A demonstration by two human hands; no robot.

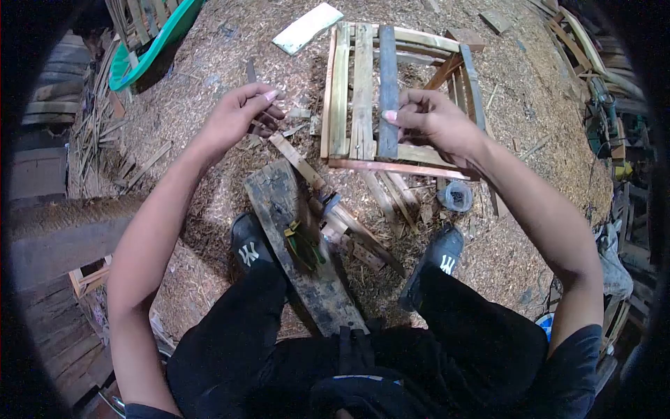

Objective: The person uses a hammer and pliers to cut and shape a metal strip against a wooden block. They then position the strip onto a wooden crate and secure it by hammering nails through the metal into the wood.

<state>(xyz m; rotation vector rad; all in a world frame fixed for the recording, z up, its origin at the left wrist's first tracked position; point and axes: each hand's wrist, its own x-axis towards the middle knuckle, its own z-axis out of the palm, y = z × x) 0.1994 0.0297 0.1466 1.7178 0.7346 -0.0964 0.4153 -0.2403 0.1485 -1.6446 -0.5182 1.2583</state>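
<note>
My right hand (436, 122) grips a slatted wooden crate (361, 91), thumb on its dark grey slat (388, 91) and fingers curled behind. The crate is tilted above the ground in front of me. To its left, my left hand (244, 115) is raised, fingers loosely curled and apart, with nothing visible in them. Below that hand lies a wooden stick or handle (299, 162), with a bluish metal piece (330, 202) near its lower end. Pliers with yellow-green handles (303, 248) rest on a thick worn plank (279, 202) between my legs.
A clear plastic tub (457, 197) with small dark bits stands near my right shoe (443, 255). Loose wood strips (391, 199) lie on the chip-covered ground. A pale board (307, 28) lies ahead. A green basin (150, 59) with wood is at upper left; timber is stacked along both sides.
</note>
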